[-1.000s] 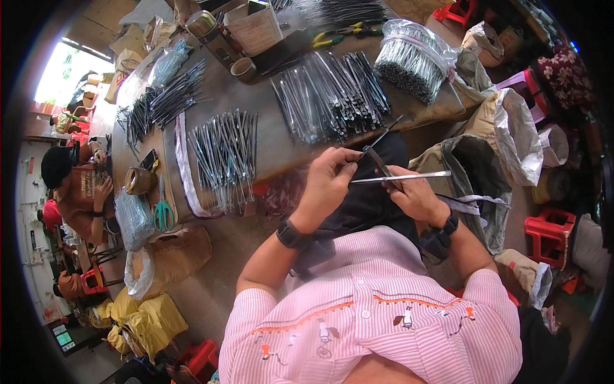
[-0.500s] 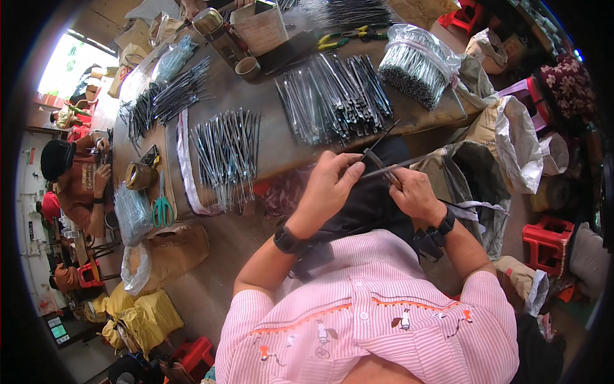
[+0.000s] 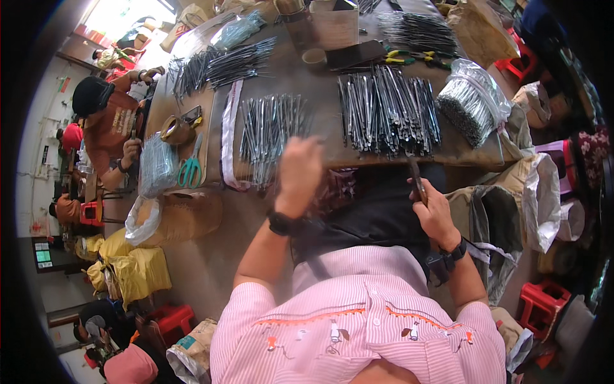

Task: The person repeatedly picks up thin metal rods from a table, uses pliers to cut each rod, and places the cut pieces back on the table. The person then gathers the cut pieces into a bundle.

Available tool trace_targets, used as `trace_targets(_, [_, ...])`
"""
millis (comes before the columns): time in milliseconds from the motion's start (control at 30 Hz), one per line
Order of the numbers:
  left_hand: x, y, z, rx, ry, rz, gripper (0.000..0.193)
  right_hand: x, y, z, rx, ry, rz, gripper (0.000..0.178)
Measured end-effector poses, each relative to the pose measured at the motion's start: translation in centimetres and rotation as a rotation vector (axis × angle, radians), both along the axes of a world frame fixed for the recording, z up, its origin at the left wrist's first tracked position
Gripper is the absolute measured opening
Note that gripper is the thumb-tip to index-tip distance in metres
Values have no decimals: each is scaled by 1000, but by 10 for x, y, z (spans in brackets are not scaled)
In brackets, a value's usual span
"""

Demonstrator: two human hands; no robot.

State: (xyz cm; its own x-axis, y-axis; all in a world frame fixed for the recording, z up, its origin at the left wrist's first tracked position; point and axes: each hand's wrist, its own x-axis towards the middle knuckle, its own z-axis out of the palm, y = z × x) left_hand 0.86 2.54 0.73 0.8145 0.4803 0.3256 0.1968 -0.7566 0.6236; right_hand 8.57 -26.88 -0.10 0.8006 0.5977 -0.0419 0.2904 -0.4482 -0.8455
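My right hand [image 3: 436,210], closed, grips a slim hand tool [image 3: 418,182] with a brown handle and a dark metal end. The tool points up toward the table edge; its exact kind is hard to make out. My left hand [image 3: 300,178] hovers at the table edge, smeared by motion, so its fingers and anything in them cannot be told. It overlaps the right side of a row of thin dark metal rods [image 3: 268,131]. A thicker pile of similar rods [image 3: 390,115] lies on the table farther right, just beyond the tool's tip.
A plastic-wrapped bundle of silvery rods [image 3: 470,105] sits at the table's right. Teal scissors [image 3: 190,171], a tape roll [image 3: 177,130] and a clear bag of rods [image 3: 158,165] lie left. Sacks [image 3: 489,214] stand right of my legs. A co-worker [image 3: 112,125] sits at left.
My hands have parted: the left moved away from the tool toward the left row of rods. The dark strip between them no longer shows there. The view has shifted.
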Motion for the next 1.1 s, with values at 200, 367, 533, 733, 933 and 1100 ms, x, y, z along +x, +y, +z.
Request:
trace_targets(200, [-12,77,-30,230,308,327,28,2,-12,-11,172,171,-80,40])
trace_targets(367, [-4,55,-26,357,281,323,28,-1,-14,-10,262,259,-94,41])
trace_targets(533, [32,12,-22,151,203,123,28,-1,-14,2,490,573,-118,37])
trace_targets(733, [78,-9,-53,37,387,122,33,7,-39,-2,588,706,-233,22])
trace_targets(933, [77,15,-55,107,415,8,34,59,-84,-38,1106,990,-453,29])
trace_targets(1100, [79,33,-55,-558,365,-51,23,106,-96,-45,1150,802,-587,20])
